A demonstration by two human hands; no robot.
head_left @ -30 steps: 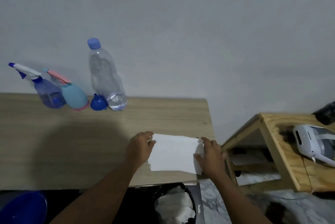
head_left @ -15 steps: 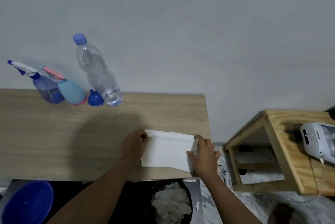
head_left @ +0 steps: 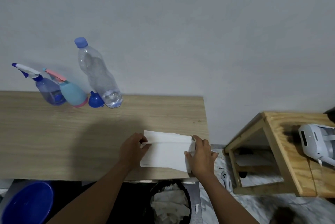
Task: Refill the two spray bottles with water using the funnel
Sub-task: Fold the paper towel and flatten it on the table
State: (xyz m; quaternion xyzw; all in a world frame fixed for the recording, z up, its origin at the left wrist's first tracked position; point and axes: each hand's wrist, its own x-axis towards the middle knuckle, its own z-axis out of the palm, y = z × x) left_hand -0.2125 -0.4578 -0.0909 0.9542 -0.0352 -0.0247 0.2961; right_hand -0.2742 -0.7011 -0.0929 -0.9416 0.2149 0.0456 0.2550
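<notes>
Purple spray bottle (head_left: pixel 49 93), teal spray bottle (head_left: pixel 73 94), funnel (head_left: pixel 95 100), water bottle (head_left: pixel 98 73) upper left on bench (head_left: pixel 54 142), left hand (head_left: pixel 133 148), right hand (head_left: pixel 202 155) lower centre, each grip pinching white paper (head_left: pixel 166 153).

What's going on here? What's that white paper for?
A person is folding a white paper sheet at the table's near right corner. The left hand pinches one edge, the right hand holds the other. The purple spray bottle, teal spray bottle, blue funnel and capped water bottle stand untouched by the wall. Nothing is being poured.
</notes>
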